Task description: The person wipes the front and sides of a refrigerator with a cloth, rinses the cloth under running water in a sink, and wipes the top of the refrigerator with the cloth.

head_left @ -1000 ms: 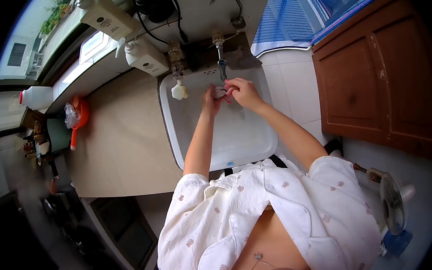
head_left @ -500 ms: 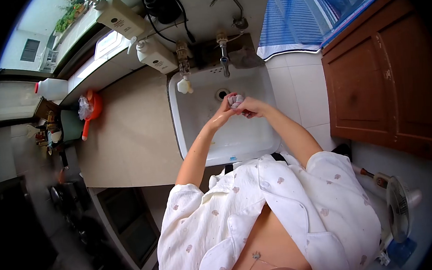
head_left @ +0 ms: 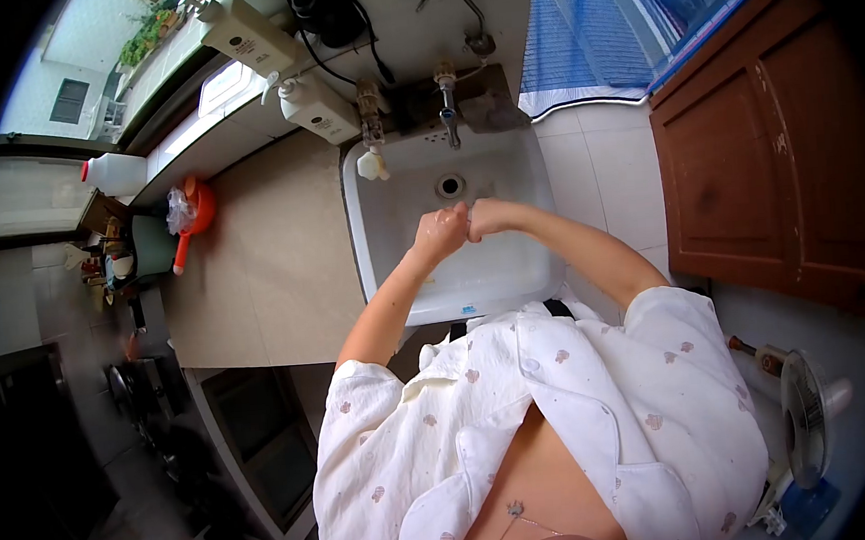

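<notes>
Both my hands are closed into fists, side by side over the white sink [head_left: 542, 262]. My left hand [head_left: 440, 232] glistens with wet spots. Against its knuckles sits my right hand [head_left: 493, 218], fingers curled inward. A striped cloth [head_left: 469, 218] is gripped between them; only a tiny pale bit of it shows, the rest being covered by the fists. Just beyond the hands lies the dark drain [head_left: 450, 185], and farther back the metal faucet [head_left: 449, 118] points down into the basin.
Left of the sink runs a beige counter [head_left: 261, 252] with a red-orange dipper [head_left: 199, 206]. Pump bottles [head_left: 317, 109] stand on the back ledge. A second, curved tap [head_left: 476, 31] rises behind. At the right are a blue curtain [head_left: 583, 49] and a brown wooden cabinet [head_left: 746, 158].
My hands have come slightly nearer my body and turned knuckles-up. The bundled striped cloth, plainly visible before, is now almost wholly hidden inside the fists.
</notes>
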A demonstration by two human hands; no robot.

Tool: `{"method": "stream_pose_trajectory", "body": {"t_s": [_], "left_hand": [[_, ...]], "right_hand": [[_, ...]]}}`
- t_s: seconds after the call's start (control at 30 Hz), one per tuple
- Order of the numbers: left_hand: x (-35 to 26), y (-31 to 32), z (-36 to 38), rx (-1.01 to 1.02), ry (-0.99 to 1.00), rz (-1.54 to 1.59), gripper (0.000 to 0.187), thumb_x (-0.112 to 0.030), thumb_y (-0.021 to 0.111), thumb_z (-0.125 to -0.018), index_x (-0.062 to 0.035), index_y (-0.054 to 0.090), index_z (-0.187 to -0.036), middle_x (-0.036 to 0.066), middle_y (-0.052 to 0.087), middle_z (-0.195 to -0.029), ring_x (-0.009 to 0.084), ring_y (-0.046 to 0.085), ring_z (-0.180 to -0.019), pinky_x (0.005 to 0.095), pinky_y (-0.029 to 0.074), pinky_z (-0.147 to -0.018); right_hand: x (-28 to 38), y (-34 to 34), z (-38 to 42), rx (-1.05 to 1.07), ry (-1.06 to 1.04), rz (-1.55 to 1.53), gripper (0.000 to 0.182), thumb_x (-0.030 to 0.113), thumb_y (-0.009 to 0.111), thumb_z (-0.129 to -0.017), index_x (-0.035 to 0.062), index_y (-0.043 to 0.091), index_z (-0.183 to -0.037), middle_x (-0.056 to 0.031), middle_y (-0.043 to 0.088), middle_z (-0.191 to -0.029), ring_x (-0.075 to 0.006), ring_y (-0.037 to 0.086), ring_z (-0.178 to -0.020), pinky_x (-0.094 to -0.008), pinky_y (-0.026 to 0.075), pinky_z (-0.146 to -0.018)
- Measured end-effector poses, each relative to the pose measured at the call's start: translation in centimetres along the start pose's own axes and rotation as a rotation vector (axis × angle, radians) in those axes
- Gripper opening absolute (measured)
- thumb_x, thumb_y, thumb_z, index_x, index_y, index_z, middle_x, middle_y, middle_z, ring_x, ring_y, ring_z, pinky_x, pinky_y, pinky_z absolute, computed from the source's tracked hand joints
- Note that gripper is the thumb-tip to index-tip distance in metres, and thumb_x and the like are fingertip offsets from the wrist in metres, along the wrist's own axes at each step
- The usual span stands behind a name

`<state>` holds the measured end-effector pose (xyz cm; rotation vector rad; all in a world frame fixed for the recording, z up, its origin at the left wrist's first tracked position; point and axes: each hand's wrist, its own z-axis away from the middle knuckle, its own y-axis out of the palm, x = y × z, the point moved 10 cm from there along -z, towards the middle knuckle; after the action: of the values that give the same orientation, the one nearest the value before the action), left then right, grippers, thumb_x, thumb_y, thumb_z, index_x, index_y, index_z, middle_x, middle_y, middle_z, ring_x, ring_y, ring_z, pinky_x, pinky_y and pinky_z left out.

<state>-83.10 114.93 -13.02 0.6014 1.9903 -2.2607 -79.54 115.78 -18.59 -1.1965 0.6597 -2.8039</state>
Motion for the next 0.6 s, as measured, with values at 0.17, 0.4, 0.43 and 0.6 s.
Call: {"method": "stream_pose_trajectory", "body": {"t_s": [0.17, 0.4, 0.43, 0.6], "left_hand": [[1.5, 0.0, -0.1, 0.015, -0.173, -0.026, 0.016, -0.019, 0.057, -0.069, -0.0067, 0.051, -0.077, 0.014, 0.059, -0.064, 0.0319, 0.058, -0.066, 0.0408, 0.046, -0.056], [2.4, 0.4, 0.3, -0.024, -0.289, 0.181, 0.011, -0.011, 0.052, -0.067, -0.0041, 0.056, -0.075, 0.019, 0.058, -0.067, 0.0364, 0.057, -0.069, 0.0432, 0.046, -0.061], [2.5, 0.9, 0.4, -0.023, -0.289, 0.182, 0.011, -0.011, 0.052, -0.067, -0.0041, 0.056, -0.075, 0.019, 0.058, -0.067, 0.0364, 0.057, -0.069, 0.0432, 0.046, -0.061], [3.6, 3.0, 0.8, -0.024, -0.397, 0.488, 0.016, -0.007, 0.054, -0.065, 0.0018, 0.058, -0.077, 0.025, 0.057, -0.072, 0.0383, 0.056, -0.069, 0.0406, 0.045, -0.062]], "right_hand": [[2.4, -2.8, 1.6, -0.353, -0.047, 0.331, 0.025, 0.027, 0.056, -0.061, 0.0029, 0.061, -0.064, -0.0182, 0.060, -0.069, -0.0318, 0.059, -0.067, -0.0396, 0.048, -0.057], [3.5, -2.4, 1.1, -0.489, -0.275, 0.611, 0.019, 0.023, 0.051, -0.069, 0.0079, 0.060, -0.061, -0.0107, 0.061, -0.064, -0.0285, 0.060, -0.061, -0.0394, 0.047, -0.054], [3.7, -2.3, 1.2, -0.536, -0.344, 0.628, 0.018, 0.022, 0.051, -0.069, 0.0089, 0.058, -0.059, -0.0092, 0.060, -0.062, -0.0275, 0.060, -0.059, -0.0393, 0.047, -0.052], [4.2, -1.5, 1.2, -0.625, -0.547, 0.747, 0.016, 0.024, 0.053, -0.069, 0.0117, 0.055, -0.059, -0.0062, 0.058, -0.057, -0.0228, 0.059, -0.054, -0.0362, 0.042, -0.047]]}}
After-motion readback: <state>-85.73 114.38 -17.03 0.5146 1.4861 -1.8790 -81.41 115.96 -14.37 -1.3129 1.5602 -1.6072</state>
